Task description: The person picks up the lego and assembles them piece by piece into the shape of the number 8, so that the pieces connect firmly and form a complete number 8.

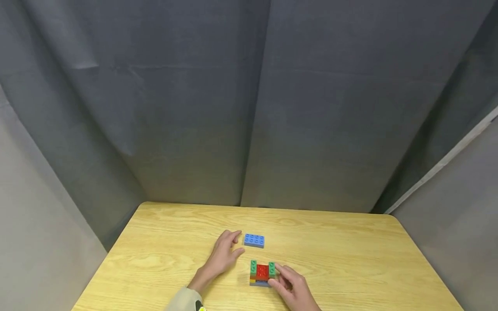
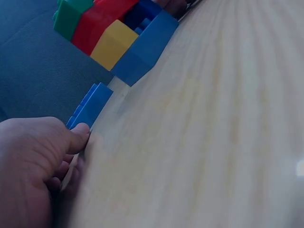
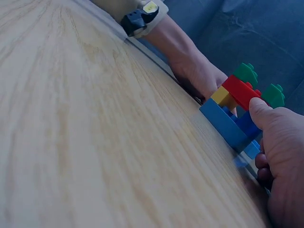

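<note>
A small stack of toy building bricks (image 1: 262, 273) stands on the table, with a blue brick at the bottom, a yellow and a dark blue one above, then a red brick (image 3: 240, 91) and two green bricks on top. My right hand (image 1: 292, 288) pinches its right end, thumb at the near side and index finger at the right green brick. Behind the stack lies a single blue brick (image 1: 254, 240) with studs up. Just left of that brick is my left hand (image 1: 222, 255), thumb and fingers apart with nothing between them.
The wooden table (image 1: 163, 246) has rounded back corners. A dark grey curtain (image 1: 194, 129) hangs behind it, with lighter panels on both sides. A watch (image 3: 137, 20) sits on the left wrist, over a pale sleeve.
</note>
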{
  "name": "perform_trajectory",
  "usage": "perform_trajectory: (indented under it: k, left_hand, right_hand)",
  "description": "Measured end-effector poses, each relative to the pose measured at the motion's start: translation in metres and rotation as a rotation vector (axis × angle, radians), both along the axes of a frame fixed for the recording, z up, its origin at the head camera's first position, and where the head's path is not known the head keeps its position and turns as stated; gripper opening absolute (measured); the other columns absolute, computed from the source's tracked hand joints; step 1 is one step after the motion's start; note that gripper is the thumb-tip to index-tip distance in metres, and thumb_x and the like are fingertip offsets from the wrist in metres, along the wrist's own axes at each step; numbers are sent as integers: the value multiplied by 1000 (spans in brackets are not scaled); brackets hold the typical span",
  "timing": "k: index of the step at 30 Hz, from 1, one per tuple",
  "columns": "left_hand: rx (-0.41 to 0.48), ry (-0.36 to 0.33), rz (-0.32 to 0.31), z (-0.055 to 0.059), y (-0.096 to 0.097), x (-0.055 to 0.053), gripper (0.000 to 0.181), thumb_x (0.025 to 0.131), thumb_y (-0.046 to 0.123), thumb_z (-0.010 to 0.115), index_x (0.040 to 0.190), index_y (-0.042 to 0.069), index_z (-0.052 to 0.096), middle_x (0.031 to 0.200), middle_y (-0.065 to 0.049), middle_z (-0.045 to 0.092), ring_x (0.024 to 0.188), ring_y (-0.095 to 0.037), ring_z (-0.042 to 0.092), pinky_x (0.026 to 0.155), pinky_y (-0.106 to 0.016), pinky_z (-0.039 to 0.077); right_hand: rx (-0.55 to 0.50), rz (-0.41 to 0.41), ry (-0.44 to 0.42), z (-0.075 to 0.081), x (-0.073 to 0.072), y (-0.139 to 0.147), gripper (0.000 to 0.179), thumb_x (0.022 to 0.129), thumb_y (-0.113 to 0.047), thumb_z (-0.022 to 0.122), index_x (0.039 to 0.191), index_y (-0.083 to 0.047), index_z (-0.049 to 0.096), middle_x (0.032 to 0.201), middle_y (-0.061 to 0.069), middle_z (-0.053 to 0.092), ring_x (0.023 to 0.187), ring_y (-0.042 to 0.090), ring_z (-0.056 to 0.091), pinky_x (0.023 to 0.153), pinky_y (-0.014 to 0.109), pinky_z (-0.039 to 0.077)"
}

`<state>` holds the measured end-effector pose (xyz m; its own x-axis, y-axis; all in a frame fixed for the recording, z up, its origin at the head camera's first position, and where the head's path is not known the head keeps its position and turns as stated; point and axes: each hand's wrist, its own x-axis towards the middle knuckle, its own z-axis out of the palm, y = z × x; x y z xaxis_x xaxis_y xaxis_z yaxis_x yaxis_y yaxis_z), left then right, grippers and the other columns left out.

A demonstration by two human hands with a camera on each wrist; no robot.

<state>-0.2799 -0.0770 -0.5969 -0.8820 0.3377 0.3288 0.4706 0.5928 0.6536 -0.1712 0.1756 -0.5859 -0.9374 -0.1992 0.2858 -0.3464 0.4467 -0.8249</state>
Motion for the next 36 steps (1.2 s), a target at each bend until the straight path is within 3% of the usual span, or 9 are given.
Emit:
perform_trajectory:
  k: [6,15,22,28,36]
  left_hand:
    - [-23,-28,-15,2,2,-5,57,89,25,72,138,3,52,99,-2,51,86,-12,43,75,-25,41]
    - [-109,-41,1,3,9,-12,58,89,32,71,139,9,52,99,2,50,88,-10,41,81,-32,35]
    - [-116,-84,0,-3,13,-13,46,89,37,69,131,21,60,101,7,50,92,-8,43,82,-32,35]
    - [-96,-58,40,-2,9,-12,43,88,36,71,127,22,61,101,6,51,95,-9,45,84,-34,36]
    - [-73,-27,47,4,11,-12,36,87,36,72,119,21,66,97,4,52,89,-10,42,82,-33,33]
  right_hand:
    - [9,11,46,-6,-1,0,45,91,-25,69,129,-1,61,69,-13,47,56,-2,38,49,18,39]
    - [18,16,34,-7,-3,0,47,93,-28,66,130,1,60,70,-13,47,56,-2,39,50,18,40]
    - [29,3,48,-10,0,0,48,92,-29,67,129,0,61,68,-14,44,55,-4,37,48,18,38]
    - [15,18,53,-9,-5,-4,48,93,-30,67,130,-1,60,68,-13,45,55,-3,37,48,18,38]
    - [40,25,19,-4,-9,-3,50,94,-33,64,130,1,59,71,-12,47,58,-1,40,51,19,40]
